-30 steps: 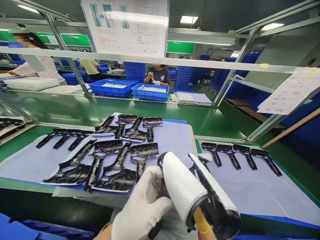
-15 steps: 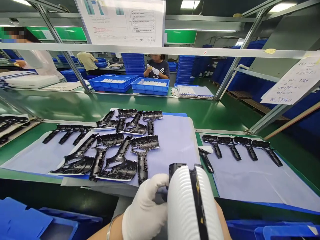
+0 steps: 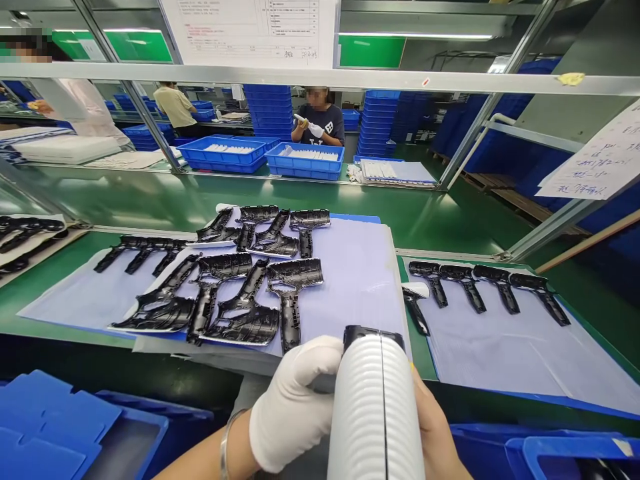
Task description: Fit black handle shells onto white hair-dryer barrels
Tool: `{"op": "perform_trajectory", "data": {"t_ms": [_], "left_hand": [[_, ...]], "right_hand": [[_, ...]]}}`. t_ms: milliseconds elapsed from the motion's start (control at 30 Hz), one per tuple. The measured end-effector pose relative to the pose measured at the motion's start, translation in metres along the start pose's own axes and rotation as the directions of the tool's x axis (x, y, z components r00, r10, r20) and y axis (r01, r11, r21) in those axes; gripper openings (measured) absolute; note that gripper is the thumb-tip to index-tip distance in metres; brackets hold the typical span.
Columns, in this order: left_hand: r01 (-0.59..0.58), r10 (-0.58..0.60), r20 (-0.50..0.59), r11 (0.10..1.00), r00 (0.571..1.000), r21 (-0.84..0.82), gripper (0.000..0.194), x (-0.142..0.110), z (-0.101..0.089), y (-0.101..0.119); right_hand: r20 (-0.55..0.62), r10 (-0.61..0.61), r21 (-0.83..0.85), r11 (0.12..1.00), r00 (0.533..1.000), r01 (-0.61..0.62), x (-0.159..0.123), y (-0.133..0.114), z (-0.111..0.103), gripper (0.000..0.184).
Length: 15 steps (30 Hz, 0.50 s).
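Observation:
I hold a white ribbed plastic housing (image 3: 375,407) with a black end, made of two halves closed together along a dark middle seam. My left hand (image 3: 290,407), in a white glove, is wrapped round its left side near the black end. My bare right hand (image 3: 437,440) grips its right side from below. Just beyond it, several black plastic housing halves (image 3: 235,293) lie on pale sheets on the green bench.
A row of black handle parts (image 3: 487,287) lies on a sheet at the right. Blue bins (image 3: 90,433) stand below the bench edge, left and right. Across the green conveyor (image 3: 200,200), blue trays (image 3: 305,160) and several people at work.
The two white halves, held apart and tilted a second ago, are now closed together and pointing straight away from me. The view has dipped lower.

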<state>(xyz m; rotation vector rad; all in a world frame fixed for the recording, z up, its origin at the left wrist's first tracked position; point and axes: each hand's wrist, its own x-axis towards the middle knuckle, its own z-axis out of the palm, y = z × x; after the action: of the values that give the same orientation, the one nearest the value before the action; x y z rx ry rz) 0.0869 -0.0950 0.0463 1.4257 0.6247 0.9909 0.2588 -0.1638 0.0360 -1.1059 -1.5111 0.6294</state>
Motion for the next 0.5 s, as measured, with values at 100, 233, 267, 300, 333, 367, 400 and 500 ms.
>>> {"op": "perform_trajectory", "data": {"t_ms": [100, 233, 267, 300, 333, 367, 400, 500], "left_hand": [[0.017, -0.017, -0.004, 1.0, 1.0, 0.021, 0.007, -0.0003, -0.0022, -0.0008], [0.013, -0.013, -0.017, 1.0, 1.0, 0.0, 0.015, 0.0, -0.0024, -0.0033], [-0.015, 0.015, -0.009, 1.0, 1.0, 0.001, 0.018, 0.0005, -0.0022, -0.0039], [-0.051, 0.051, 0.008, 0.999, 0.999, 0.008, 0.019, 0.0013, -0.0022, -0.0042], [-0.089, 0.089, 0.029, 0.996, 0.996, 0.022, 0.019, 0.0022, -0.0024, -0.0041], [-0.12, 0.118, 0.056, 0.992, 0.991, 0.036, 0.019, 0.0032, -0.0028, -0.0037], [-0.138, 0.134, 0.087, 0.989, 0.987, 0.048, 0.019, 0.0043, -0.0036, -0.0029], [-0.157, 0.149, 0.119, 0.986, 0.982, 0.058, 0.016, 0.007, -0.0068, 0.0014]], "right_hand": [[-0.029, 0.003, -0.026, 1.0, 1.0, -0.004, 0.0001, 0.0016, 0.001, 0.039], [-0.005, -0.039, -0.065, 0.997, 0.999, 0.038, 0.0011, 0.0059, 0.0015, 0.037], [0.012, -0.061, -0.075, 0.995, 0.998, 0.061, 0.0019, 0.0055, 0.0016, 0.04], [0.024, -0.079, -0.086, 0.993, 0.997, 0.081, 0.003, 0.0045, 0.0017, 0.041], [0.032, -0.086, -0.096, 0.991, 0.996, 0.089, 0.0041, 0.0032, 0.0019, 0.042], [0.032, -0.086, -0.101, 0.991, 0.996, 0.089, 0.005, 0.002, 0.0023, 0.041], [0.028, -0.087, -0.105, 0.99, 0.996, 0.09, 0.0056, 0.0013, 0.0028, 0.038], [0.015, -0.108, -0.088, 0.99, 0.994, 0.109, 0.0026, 0.0052, 0.0042, 0.036]]}}
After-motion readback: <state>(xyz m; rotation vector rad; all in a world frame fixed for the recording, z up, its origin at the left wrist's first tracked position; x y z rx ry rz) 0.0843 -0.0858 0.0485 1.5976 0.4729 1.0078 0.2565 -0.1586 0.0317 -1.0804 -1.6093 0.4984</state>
